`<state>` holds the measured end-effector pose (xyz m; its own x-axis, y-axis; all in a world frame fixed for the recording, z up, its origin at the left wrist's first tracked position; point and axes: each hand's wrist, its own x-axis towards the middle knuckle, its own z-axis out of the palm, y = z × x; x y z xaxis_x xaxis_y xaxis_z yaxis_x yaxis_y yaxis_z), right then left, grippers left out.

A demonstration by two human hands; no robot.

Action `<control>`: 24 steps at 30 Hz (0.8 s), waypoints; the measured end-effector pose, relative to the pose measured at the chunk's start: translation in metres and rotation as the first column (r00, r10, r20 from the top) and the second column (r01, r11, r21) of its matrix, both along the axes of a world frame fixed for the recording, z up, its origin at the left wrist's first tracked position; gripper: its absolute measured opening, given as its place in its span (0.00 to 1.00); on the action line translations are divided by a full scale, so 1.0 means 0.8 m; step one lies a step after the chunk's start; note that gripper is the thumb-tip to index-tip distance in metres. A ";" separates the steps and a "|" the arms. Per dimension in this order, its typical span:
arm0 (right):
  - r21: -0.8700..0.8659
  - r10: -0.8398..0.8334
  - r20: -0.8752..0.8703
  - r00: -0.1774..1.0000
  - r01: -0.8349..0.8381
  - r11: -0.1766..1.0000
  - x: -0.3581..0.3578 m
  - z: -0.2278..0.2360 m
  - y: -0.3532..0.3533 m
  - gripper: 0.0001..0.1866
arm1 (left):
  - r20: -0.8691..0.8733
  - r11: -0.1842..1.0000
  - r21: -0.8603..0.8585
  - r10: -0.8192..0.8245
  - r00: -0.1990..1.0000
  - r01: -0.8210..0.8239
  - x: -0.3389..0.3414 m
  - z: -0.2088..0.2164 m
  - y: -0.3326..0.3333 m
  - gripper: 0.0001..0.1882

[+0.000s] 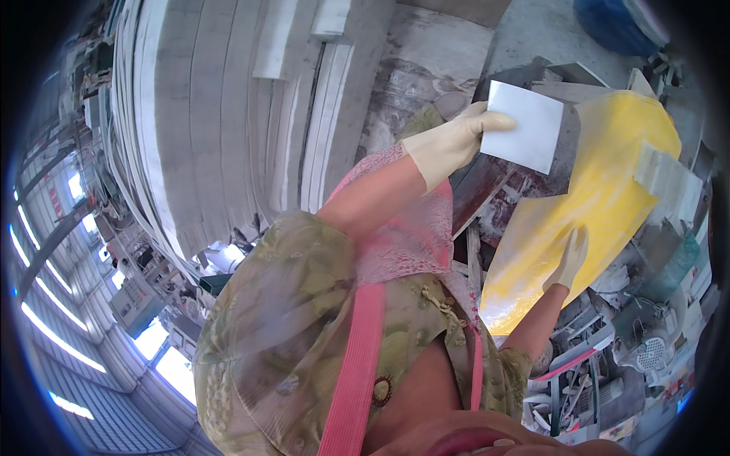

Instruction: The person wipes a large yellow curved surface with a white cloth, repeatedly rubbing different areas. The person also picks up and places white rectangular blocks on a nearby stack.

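My left hand (pixel 450 144), in a cream rubber glove, grips a thin white square piece (pixel 530 128) by its left edge. The thumb lies on the upper face, and the fingers behind it are hidden. The piece looks smooth and is held up in front of a grey, stained work area. Lower right, my right hand (pixel 572 260), also gloved, rests with fingers stretched out against a glossy yellow sheet (pixel 608 167) that has whitish smears. Nothing shows in that hand.
Long grey-white boards (pixel 205 114) stand stacked at the left. On the yellow sheet's right edge lies a pale grey block (pixel 669 181). A blue round container (pixel 614 24) is at the far right. Scrap pieces and a perforated metal part (pixel 652 354) clutter the lower right.
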<state>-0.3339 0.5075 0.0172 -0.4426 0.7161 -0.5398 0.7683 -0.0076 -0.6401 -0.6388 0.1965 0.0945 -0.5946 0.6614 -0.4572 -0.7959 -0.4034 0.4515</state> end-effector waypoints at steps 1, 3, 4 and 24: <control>0.065 0.002 0.045 0.999 -0.005 0.998 -0.008 0.014 -0.007 0.34 | -0.016 0.993 0.099 -0.068 0.998 0.069 -0.013 -0.001 0.010 0.38; 0.132 -0.035 0.026 0.999 0.031 0.991 -0.028 0.038 -0.022 0.32 | -0.055 0.993 0.080 -0.084 0.995 0.089 -0.028 -0.003 0.038 0.37; 0.097 -0.061 -0.015 0.998 0.062 0.993 -0.038 0.048 -0.031 0.32 | -0.098 0.988 0.128 -0.075 0.992 0.088 -0.042 -0.007 0.050 0.37; 0.026 -0.501 -0.329 0.801 0.538 0.843 -0.121 0.113 -0.078 0.24 | 0.004 0.878 0.036 -0.478 0.878 0.478 -0.165 0.070 0.290 0.36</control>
<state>-0.4309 0.4452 0.1077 -0.1120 0.9317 -0.3454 0.4419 -0.2647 -0.8571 -0.7710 0.4283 0.1509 -0.1963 0.8784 -0.4357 -0.9012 0.0135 0.4331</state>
